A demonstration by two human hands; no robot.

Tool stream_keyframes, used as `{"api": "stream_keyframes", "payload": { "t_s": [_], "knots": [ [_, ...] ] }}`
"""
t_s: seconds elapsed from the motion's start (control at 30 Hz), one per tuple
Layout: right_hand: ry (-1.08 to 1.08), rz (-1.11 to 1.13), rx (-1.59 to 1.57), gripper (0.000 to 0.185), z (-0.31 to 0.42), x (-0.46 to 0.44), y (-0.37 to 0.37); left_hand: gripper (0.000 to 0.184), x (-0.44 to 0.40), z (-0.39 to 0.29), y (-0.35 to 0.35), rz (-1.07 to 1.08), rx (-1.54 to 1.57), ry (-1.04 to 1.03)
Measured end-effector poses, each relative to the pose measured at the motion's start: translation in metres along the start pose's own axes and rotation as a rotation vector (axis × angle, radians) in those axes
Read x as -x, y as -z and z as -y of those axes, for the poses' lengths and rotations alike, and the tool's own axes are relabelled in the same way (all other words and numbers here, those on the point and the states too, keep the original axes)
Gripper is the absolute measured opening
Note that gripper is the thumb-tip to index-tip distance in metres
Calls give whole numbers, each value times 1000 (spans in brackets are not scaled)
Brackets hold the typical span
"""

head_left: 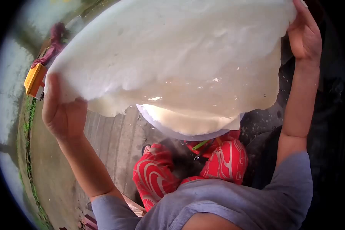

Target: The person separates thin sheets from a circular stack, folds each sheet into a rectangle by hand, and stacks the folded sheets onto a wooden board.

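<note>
A large, thin, pale sheet (172, 57), like rolled dough or rice sheet, is stretched in the air between my hands. It is whitish on the upper part, and a shinier, more see-through part hangs in a ragged edge toward me. My left hand (67, 109) pinches its left edge, thumb on the near face. At the upper right my right hand (304, 36) grips the opposite edge, fingertips partly cut off by the frame. Below hangs a round, cream-coloured layer (188, 119) on a pale round base (172, 133), largely hidden by the sheet.
Below the round base are my red patterned trousers (153, 172), with a green handle (200, 145) between the knees. A yellow box (35, 78) and a purple bag (51, 50) are at the far left. Grey concrete ground (115, 142) lies underneath.
</note>
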State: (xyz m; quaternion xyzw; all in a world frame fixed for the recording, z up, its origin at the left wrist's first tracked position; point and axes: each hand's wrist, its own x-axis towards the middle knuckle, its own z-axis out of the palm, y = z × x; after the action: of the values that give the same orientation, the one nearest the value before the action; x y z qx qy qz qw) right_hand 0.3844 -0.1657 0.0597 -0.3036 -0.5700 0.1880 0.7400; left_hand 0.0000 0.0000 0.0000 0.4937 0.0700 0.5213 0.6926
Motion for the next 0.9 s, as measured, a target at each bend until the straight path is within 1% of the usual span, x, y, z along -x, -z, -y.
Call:
{"api": "stream_keyframes", "payload": {
  "t_s": [0.03, 0.07, 0.1, 0.13, 0.17, 0.2, 0.23, 0.27, 0.33, 0.37, 0.4, 0.43, 0.5, 0.57, 0.63, 0.67, 0.73, 0.77, 0.8, 0.83, 0.87, 0.9],
  "knots": [
    [-93, -155, -43, 17, -9, -6, 2, 42, -13, 7, 5, 19, 96, 105],
    [-59, -288, 88, 16, -25, -8, -2, 35, -27, 21, 4, 25, 32, 151],
    [-230, -314, 101, 15, -49, -10, 18, 32, -38, 39, 7, 90, 42, 272],
    [-345, -265, 68, 14, -72, -16, 29, 31, -52, 58, 18, 77, 39, 305],
    [-411, -302, 33, 12, -104, -19, 46, 33, -63, 81, 31, 12, 19, 360],
    [-494, -287, 162, 30, -133, -20, 67, 27, -72, 104, 39, -73, 65, 431],
    [-525, -274, 271, 27, -165, -21, 81, 27, -78, 125, 44, -119, 28, 461],
    [-590, -298, 284, 24, -190, -16, 89, 28, -80, 142, 49, -136, -6, 504],
    [-739, -364, 241, 20, -209, 2, 89, 28, -76, 173, 66, -158, -42, 557],
    [-828, -393, 203, 18, -217, 14, 93, 29, -68, 189, 77, -193, 20, 614],
    [-886, -419, 171, 17, -218, 28, 93, 30, -60, 197, 82, -226, 82, 666],
    [-939, -445, 140, 16, -215, 44, 92, 32, -47, 199, 79, -307, 102, 730],
    [-1052, -405, 109, 15, -199, 83, 95, 32, -13, 197, 80, -385, 71, 892],
    [-1150, -371, 128, 16, -173, 128, 89, 35, 30, 195, 83, -353, -51, 988],
    [-1300, -365, 171, 22, -155, 170, 88, 33, 64, 188, 79, -317, -135, 1119],
    [-1310, -368, 172, 22, -148, 180, 88, 33, 70, 186, 88, -322, -132, 1129],
    [-1673, -94, 496, 35, -130, 187, 90, 27, 71, 175, 99, -67, -646, 1475],
    [-1676, -98, 497, 35, -129, 185, 95, 27, 68, 176, 99, -63, -644, 1479],
    [-1573, -10, 792, 40, -132, 180, 101, 23, 54, 169, 79, 35, -1273, 1320],
    [-1445, 81, 1077, 46, -136, 173, 107, 19, 43, 166, 68, 141, -1875, 1053],
    [-1275, 79, 1164, 43, -144, 164, 106, 19, 39, 176, 74, 143, -1875, 1053],
    [-1099, 72, 1244, 41, -155, 152, 102, 16, 35, 192, 86, 158, -1794, 583]
  ]
}}
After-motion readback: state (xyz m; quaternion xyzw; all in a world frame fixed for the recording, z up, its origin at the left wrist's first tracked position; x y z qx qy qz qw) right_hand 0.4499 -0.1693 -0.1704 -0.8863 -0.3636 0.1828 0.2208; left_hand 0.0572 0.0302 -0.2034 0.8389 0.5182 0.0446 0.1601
